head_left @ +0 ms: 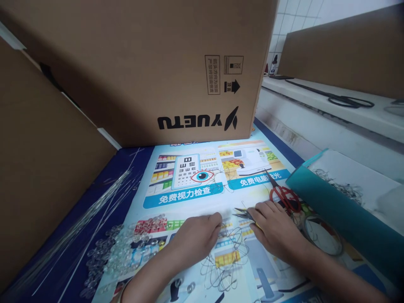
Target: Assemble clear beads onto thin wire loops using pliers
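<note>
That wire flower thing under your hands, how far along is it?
A ring of thin wire loops already lies shaped on the poster. The left hand presses on it, and the right hand holds small pliers at the wire. The clear beads lie loose in a pile and the clear rods lie unused, so plenty looks left.

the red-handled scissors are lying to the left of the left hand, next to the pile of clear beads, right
Not quite. In the head view the red-handled scissors lie on the poster beside the right hand, not left of the left hand. The clear beads are on the left.
</note>
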`<state>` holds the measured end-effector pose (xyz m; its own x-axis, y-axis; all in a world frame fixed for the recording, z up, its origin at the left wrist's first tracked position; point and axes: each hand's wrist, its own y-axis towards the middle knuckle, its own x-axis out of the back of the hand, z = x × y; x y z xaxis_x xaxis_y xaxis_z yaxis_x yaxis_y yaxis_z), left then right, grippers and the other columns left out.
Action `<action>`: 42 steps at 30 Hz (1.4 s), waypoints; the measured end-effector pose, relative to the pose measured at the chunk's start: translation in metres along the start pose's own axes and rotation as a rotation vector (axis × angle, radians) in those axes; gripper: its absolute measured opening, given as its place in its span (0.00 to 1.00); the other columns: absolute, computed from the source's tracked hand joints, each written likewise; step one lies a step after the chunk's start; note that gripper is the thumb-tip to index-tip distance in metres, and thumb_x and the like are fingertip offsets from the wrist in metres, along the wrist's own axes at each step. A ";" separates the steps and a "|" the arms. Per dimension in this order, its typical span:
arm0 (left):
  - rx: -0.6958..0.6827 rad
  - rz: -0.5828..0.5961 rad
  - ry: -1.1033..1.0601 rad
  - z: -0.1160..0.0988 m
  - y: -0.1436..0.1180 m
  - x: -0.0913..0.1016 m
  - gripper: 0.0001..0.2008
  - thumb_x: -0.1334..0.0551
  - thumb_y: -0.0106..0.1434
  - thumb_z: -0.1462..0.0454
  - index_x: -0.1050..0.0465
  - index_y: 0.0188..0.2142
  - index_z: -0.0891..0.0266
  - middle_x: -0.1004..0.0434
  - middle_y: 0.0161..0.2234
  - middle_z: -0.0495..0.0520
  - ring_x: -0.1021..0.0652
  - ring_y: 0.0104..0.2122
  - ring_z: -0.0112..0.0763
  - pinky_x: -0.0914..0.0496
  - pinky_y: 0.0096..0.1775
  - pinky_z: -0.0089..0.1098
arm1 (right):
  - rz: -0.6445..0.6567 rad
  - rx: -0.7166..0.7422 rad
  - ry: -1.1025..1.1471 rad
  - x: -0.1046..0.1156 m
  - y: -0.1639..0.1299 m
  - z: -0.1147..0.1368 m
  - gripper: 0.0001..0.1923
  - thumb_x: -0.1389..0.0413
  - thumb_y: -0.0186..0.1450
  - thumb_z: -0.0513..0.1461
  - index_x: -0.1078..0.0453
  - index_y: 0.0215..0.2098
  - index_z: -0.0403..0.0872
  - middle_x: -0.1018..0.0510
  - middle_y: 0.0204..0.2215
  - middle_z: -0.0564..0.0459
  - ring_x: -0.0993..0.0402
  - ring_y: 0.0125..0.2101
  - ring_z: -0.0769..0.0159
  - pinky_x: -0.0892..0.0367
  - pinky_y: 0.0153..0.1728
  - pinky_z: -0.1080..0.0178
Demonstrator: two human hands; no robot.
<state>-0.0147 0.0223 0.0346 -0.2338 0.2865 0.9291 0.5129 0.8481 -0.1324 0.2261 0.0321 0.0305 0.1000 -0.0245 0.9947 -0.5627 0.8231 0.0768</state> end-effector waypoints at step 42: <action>-0.085 -0.034 -0.205 0.002 0.000 0.001 0.08 0.49 0.65 0.64 0.32 0.34 0.59 0.29 0.32 0.50 0.28 0.31 0.31 0.36 0.32 0.28 | 0.111 0.396 0.304 0.000 -0.019 0.040 0.16 0.53 0.63 0.35 0.34 0.49 0.42 0.33 0.53 0.46 0.41 0.51 0.59 0.43 0.54 0.58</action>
<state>-0.0168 0.0236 0.0344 -0.4110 0.3507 0.8415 0.5677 0.8207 -0.0648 0.2039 -0.0063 0.0316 0.2230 0.2656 0.9379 -0.8454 0.5318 0.0504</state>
